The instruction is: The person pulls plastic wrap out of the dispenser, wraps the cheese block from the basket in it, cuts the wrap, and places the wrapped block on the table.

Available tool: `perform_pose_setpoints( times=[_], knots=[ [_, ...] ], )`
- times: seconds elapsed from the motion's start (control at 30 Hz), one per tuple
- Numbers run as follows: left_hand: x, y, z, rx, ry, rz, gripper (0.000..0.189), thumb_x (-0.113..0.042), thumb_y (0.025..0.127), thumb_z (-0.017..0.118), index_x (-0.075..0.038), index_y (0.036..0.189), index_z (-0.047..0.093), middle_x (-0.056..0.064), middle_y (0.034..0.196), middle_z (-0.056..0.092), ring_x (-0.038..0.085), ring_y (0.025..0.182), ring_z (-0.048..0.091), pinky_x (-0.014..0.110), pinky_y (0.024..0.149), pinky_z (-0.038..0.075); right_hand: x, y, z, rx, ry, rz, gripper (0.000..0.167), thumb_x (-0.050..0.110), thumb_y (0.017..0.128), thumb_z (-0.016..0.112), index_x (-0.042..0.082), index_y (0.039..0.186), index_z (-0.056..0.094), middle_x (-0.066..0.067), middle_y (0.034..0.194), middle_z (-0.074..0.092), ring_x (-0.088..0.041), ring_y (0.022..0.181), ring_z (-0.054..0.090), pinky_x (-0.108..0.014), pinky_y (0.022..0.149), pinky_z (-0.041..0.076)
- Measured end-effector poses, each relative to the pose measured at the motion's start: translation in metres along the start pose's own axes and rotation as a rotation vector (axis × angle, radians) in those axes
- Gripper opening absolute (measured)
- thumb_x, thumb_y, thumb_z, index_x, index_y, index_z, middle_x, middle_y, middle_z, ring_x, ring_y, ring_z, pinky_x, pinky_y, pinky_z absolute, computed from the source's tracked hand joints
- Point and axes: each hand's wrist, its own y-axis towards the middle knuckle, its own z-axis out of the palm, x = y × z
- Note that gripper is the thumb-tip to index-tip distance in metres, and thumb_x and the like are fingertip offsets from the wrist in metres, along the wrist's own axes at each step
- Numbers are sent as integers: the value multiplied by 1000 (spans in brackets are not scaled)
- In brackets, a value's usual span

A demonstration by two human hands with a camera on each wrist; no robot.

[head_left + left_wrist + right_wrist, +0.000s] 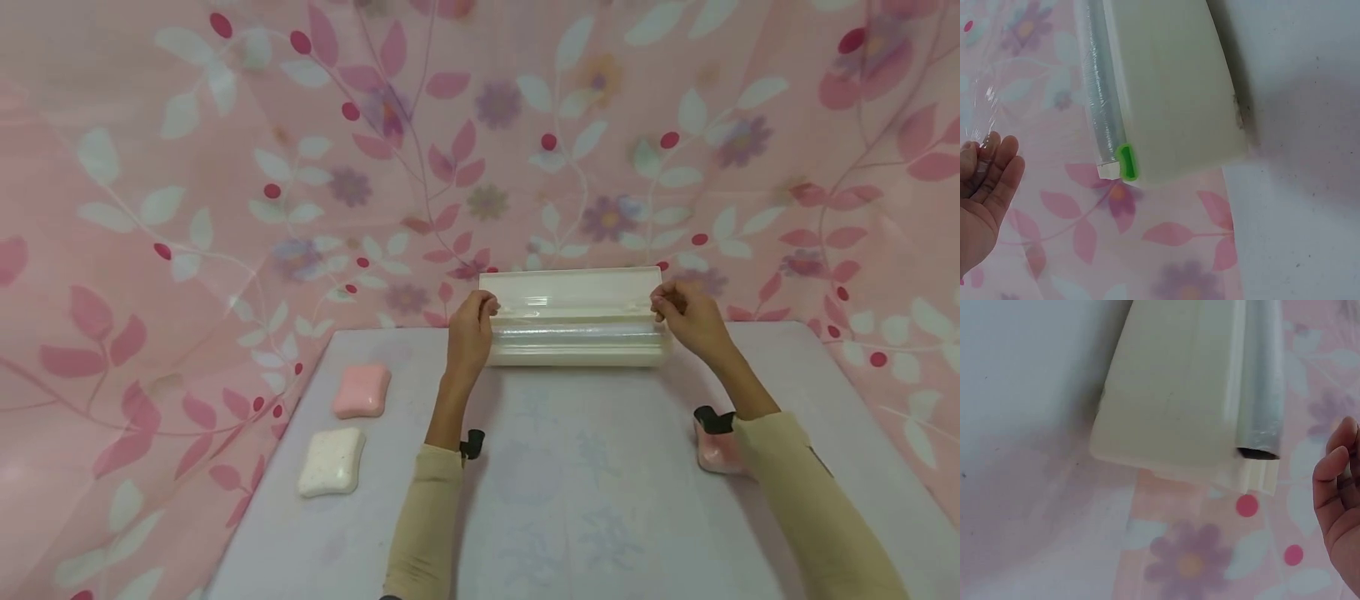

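A cream cling film dispenser (577, 360) stands at the far edge of the table with its lid (570, 283) raised. The shiny film roll (1263, 381) lies along its open top. Clear cling film (985, 106) stretches up from the roll between both hands. My left hand (469, 329) pinches one corner of this film beside the dispenser's left end. At the other end, my right hand (693, 317) pinches the opposite corner between thumb and fingers. A green clip-like piece (1127, 162) sits at the dispenser's left end.
On the left of the table (555, 517) lie a pink soap-like block (362, 390) and a white one (331, 462). Another pink block (716, 452) is partly hidden under the right forearm. A flowered pink curtain (480, 167) hangs behind the table.
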Motion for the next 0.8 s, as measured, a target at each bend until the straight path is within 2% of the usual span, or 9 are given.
perform_pose_setpoints(
  times=[0.17, 0.33, 0.47, 0.57, 0.67, 0.8],
  knots=[
    [-5, -1, -5, 13, 12, -4, 13, -10, 101, 54, 1, 100, 63, 10, 90, 68, 20, 81, 65, 30, 78, 54, 17, -5, -2, -16, 37, -16, 11, 3, 98, 57, -7, 103, 59, -24, 88, 61, -28, 71, 60, -17, 61, 48],
    [-10, -1, -9, -14, 17, 40, 13, -8, 100, 55, 2, 100, 63, 11, 89, 68, 21, 80, 66, 30, 79, 55, 48, -12, -7, -36, 107, -57, 8, -7, 95, 57, -13, 100, 57, -27, 83, 58, -25, 66, 57, -16, 59, 47],
    [-11, 2, -10, -35, 0, 78, 12, -7, 100, 55, 3, 99, 63, 12, 87, 69, 21, 78, 66, 30, 79, 55, 62, -13, -11, -25, 84, -71, 9, -7, 96, 56, -14, 101, 56, -20, 80, 56, -25, 65, 54, -16, 58, 46],
    [-9, 5, -9, -22, -39, 79, 14, -7, 100, 54, 4, 99, 63, 13, 88, 68, 22, 78, 66, 29, 78, 55, 57, -11, -12, -6, 87, -88, 9, -8, 96, 55, -14, 102, 55, -22, 81, 56, -28, 64, 53, -17, 57, 46],
    [-3, 6, -7, -2, -61, 48, 14, -7, 100, 54, 4, 98, 62, 12, 87, 68, 21, 78, 66, 27, 75, 54, 39, -8, -9, 39, 70, -95, 13, -5, 96, 57, -12, 106, 57, -24, 85, 57, -25, 67, 54, -17, 58, 46],
    [6, 5, -4, 22, -62, 10, 11, -6, 100, 55, 3, 98, 61, 11, 87, 67, 20, 79, 66, 27, 73, 54, 12, -3, -1, 126, -34, -80, 32, 7, 91, 71, -1, 121, 63, -13, 83, 54, -17, 70, 52, -20, 61, 43]
  ],
)
